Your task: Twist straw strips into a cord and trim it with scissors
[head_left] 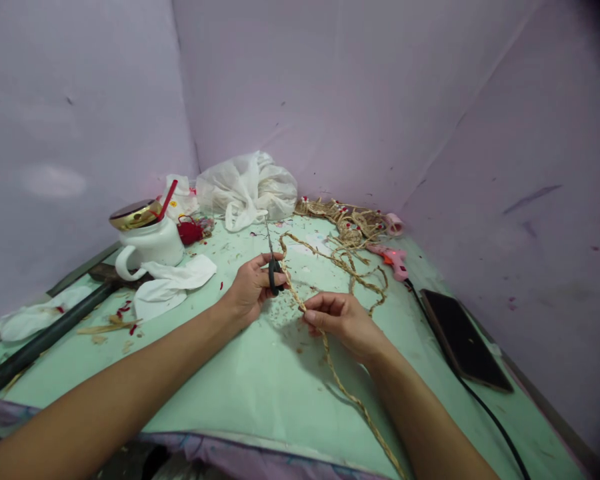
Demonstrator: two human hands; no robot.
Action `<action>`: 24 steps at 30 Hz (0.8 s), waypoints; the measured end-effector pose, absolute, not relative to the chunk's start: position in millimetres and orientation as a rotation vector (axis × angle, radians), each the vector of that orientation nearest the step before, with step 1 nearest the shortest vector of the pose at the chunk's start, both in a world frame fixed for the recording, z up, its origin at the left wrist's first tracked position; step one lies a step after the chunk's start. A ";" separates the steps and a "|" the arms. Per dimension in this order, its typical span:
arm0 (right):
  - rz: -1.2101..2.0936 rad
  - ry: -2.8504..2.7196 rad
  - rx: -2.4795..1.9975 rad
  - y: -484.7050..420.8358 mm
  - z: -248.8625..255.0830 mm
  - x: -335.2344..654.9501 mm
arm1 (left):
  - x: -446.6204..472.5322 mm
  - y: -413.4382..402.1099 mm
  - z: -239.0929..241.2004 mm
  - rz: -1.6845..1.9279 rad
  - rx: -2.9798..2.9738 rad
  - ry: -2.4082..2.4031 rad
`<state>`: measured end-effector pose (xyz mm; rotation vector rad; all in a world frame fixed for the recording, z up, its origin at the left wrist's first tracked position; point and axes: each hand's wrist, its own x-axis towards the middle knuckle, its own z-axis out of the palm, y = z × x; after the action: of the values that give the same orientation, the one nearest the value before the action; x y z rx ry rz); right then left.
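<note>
The braided cord [294, 290] runs over the middle of the bench [240, 393]: a short length spans the two hands, the far part loops loosely on the surface beyond them, and the near part trails down from the right hand toward the bottom edge of the view. The fingers of the right hand [347, 323] pinch the cord between thumb and fingertips. The left hand [253, 290] grasps a pair of scissors [275, 275] by its black handles, beside the cord; whether those fingers also grip the cord is hard to tell.

For good handling, the pinch is best kept light but firm, close to the part being worked, so the strands lie snug and do not untwist. The scissors point away from the person, which seems the safer way to hold them while both hands work; their tips should stay clear of the fibres. The far loops could tangle, so they are better left free to slide.

Farther out, a pink glue gun [396, 261] lies just beyond the loops, its red light showing; treating its nozzle as hot would be prudent. Its black cable [480, 403] passes beside a phone [465, 340], and the cord is best kept apart from both.
</note>
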<state>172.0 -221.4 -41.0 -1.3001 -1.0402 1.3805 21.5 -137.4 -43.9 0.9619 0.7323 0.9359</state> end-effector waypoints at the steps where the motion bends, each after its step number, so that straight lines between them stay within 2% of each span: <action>1: 1.366 -1.039 -1.313 -220.9 -41.4 172.2 | 21.3 -137.4 -44.0 0.934 0.961 0.720; 8: 1.348 -1.001 -1.326 -220.6 -39.7 170.0 | 22.4 -135.9 -44.3 0.915 0.999 0.696; 11: 1.322 -0.944 -1.337 -219.7 -38.8 169.4 | 20.5 -135.4 -42.2 0.914 1.155 0.824; 14: 1.232 -0.840 -1.377 -217.1 -39.1 171.7 | 13.3 -138.4 -38.2 0.938 1.565 0.923; 17: 1.108 -0.796 -1.427 -214.9 -39.3 175.9 | 4.6 -144.5 -35.3 0.895 2.220 0.884; 20: 1.045 -0.806 -1.444 -214.5 -38.5 179.1 | 1.0 -149.3 -35.4 0.703 2.732 0.856; 24: 1.008 -0.814 -1.499 -214.4 -38.0 179.3 | 2.8 -149.5 -37.1 0.461 3.003 0.912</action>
<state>179.3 -214.4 -38.0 -1.4985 -0.8143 1.0077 2.8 -149.5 -37.1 3.0027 0.9119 0.4607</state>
